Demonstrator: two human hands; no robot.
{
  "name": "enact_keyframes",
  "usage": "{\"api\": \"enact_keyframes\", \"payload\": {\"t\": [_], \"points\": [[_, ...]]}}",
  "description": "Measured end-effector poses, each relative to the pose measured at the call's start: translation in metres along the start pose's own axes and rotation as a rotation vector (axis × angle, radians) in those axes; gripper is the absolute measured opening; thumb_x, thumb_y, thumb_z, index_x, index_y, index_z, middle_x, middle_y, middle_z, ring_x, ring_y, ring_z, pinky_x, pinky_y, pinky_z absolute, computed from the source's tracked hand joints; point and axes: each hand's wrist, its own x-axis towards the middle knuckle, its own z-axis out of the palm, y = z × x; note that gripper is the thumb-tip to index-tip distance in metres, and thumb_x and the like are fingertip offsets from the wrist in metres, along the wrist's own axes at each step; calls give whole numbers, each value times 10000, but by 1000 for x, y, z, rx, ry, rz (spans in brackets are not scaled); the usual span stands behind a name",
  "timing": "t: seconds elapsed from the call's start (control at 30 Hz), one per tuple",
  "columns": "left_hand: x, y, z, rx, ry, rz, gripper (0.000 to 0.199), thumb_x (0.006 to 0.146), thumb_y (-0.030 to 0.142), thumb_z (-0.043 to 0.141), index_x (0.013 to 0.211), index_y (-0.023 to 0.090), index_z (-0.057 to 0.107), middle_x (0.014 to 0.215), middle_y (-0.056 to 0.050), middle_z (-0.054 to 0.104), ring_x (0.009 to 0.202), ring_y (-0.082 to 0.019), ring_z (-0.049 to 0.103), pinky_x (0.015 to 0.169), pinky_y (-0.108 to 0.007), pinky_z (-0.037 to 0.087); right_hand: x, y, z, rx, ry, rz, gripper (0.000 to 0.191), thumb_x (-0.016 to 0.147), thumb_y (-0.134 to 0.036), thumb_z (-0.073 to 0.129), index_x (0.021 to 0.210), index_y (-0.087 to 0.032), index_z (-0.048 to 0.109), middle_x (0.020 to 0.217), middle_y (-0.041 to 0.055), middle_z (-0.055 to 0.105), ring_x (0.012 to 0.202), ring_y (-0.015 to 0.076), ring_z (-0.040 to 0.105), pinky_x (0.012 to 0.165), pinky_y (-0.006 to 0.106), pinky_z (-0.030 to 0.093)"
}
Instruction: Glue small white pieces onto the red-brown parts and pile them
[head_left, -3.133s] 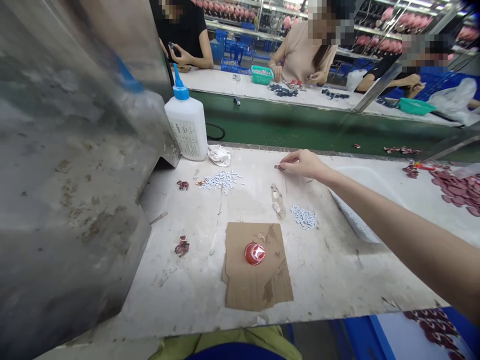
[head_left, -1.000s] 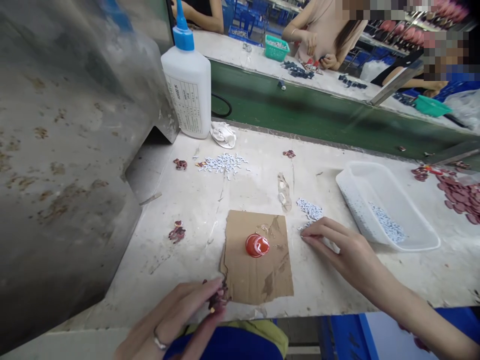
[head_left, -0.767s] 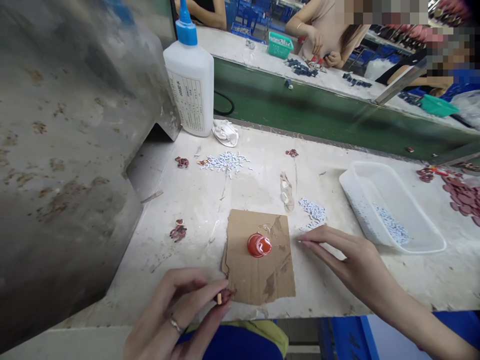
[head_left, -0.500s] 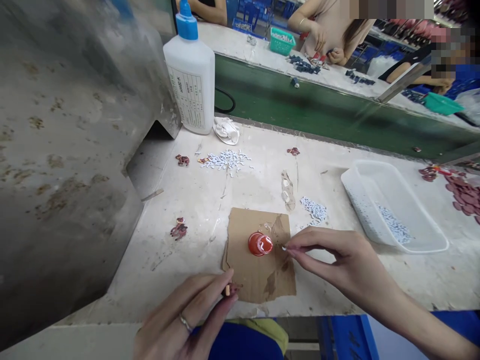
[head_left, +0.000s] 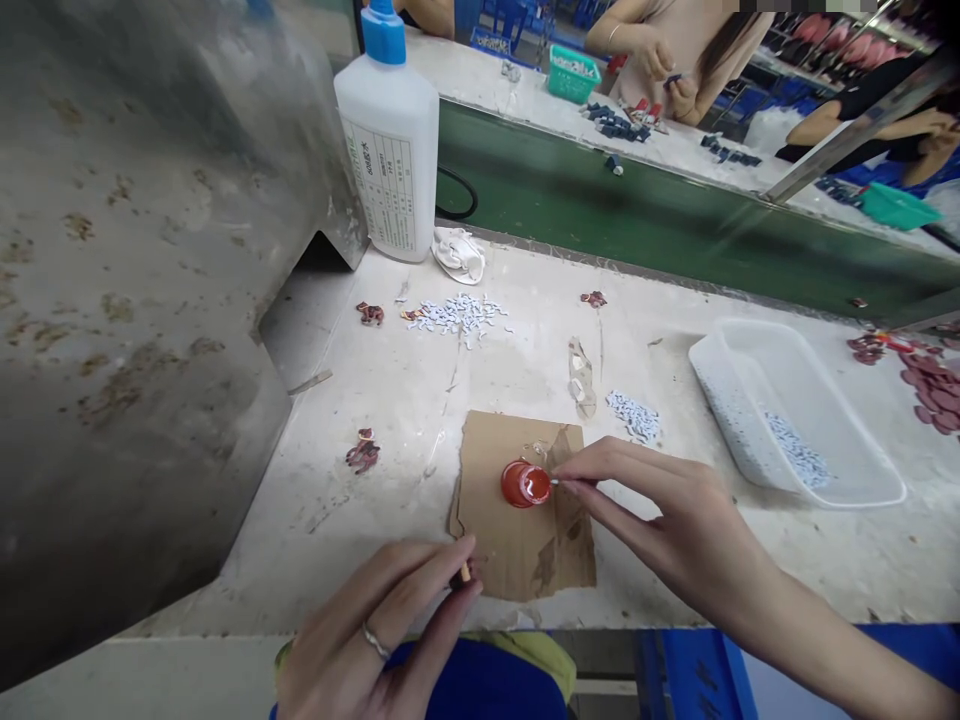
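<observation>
My left hand [head_left: 390, 625], with a ring on one finger, pinches a small dark red piece [head_left: 466, 572] with a pale orange part, just over the cardboard's lower left edge. Between the thumb and finger of my right hand [head_left: 667, 510] is a tiny white piece [head_left: 555, 482], at the right rim of a small red cup [head_left: 534, 485]. The cup holds glossy liquid and stands on the brown cardboard [head_left: 517, 560]. A pile of small white pieces [head_left: 636, 417] lies beyond my right hand, and a larger pile [head_left: 461, 315] lies farther back.
A white bottle [head_left: 394, 160] with a blue cap stands at the back left, beside a large metal housing [head_left: 135, 300]. At the right is a translucent tray [head_left: 795, 400] with white pieces. Dark red figures [head_left: 364, 452] lie at left. People sit behind the green divider [head_left: 540, 175].
My right hand has moved left, bringing the tiny white piece to the cup's rim. My left hand still holds the dark red piece, now tilted a little differently. The view has shifted slightly.
</observation>
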Motion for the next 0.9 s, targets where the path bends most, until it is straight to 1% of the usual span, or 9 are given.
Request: {"api": "enact_keyframes", "payload": {"t": [0.17, 0.23, 0.33, 0.4, 0.53, 0.63, 0.77, 0.83, 0.9], "points": [[-2, -2, -1, -28, -24, 9, 323, 935, 66, 662, 1228, 200, 667, 1060, 41, 746, 950, -7, 717, 1010, -48, 506, -18, 25, -17, -221, 52, 33, 140, 1049, -266, 578, 1026, -263, 717, 993, 24, 780, 853, 206, 759, 711, 319, 602], [-2, -2, -2, -32, -26, 2, 322, 930, 59, 659, 1219, 202, 669, 1051, 45, 742, 945, -3, 712, 1009, -43, 498, -30, 40, -22, -290, 24, 88, 188, 1062, -323, 552, 1007, -265, 723, 996, 32, 781, 848, 225, 762, 690, 343, 604], [-2, -2, -2, -28, -5, -11, 312, 931, 58, 658, 1205, 207, 673, 1060, 51, 739, 946, 4, 706, 1019, -40, 485, -44, 55, -22, -283, -5, 174, 245, 1065, -375, 538, 962, -264, 730, 1010, 43, 778, 857, 241, 766, 677, 364, 616], [-2, -1, -2, -17, -3, -29, 310, 938, 69, 659, 1212, 213, 673, 1080, 53, 736, 955, 6, 704, 1022, -37, 483, -49, 57, -18, -282, 43, 185, 253, 1061, -380, 546, 942, -253, 729, 1015, 56, 772, 864, 246, 765, 684, 374, 622], [0, -1, -2, 17, -9, -12, 242, 963, 116, 648, 1183, 212, 676, 1069, 56, 737, 946, 13, 702, 1048, -18, 454, -53, 54, -12, -319, 139, 123, 213, 1064, -330, 559, 1004, -248, 747, 1028, 59, 776, 881, 241, 771, 719, 369, 632], [0, 1, -1, 19, 4, -6, 217, 973, 126, 639, 1167, 214, 680, 1047, 61, 741, 934, 15, 705, 1039, -15, 458, -55, 53, -11, -332, 156, 100, 208, 1071, -313, 555, 1029, -251, 750, 1051, 55, 776, 891, 235, 773, 733, 359, 634], [4, 6, 2, 11, 43, -51, 205, 966, 151, 648, 1143, 238, 704, 1014, 44, 755, 879, -39, 732, 914, -87, 572, -56, 55, -10, -360, 164, 79, 187, 1078, -295, 556, 1048, -239, 731, 1043, 52, 768, 894, 225, 766, 742, 353, 627], [9, 9, 5, 24, 72, -82, 163, 964, 253, 666, 1115, 255, 729, 947, 23, 761, 839, -95, 751, 793, -145, 625, -57, 55, -8, -391, 166, 68, 163, 1076, -264, 559, 1055, -229, 717, 1041, 50, 764, 893, 219, 758, 744, 350, 619], [15, 12, 8, 40, 105, -112, 186, 946, 366, 691, 1085, 258, 752, 888, 2, 757, 828, -138, 761, 725, -178, 641, -57, 55, -7, -417, 151, 62, 145, 1073, -230, 558, 1063, -221, 702, 1050, 54, 754, 890, 215, 746, 741, 351, 608]]}}
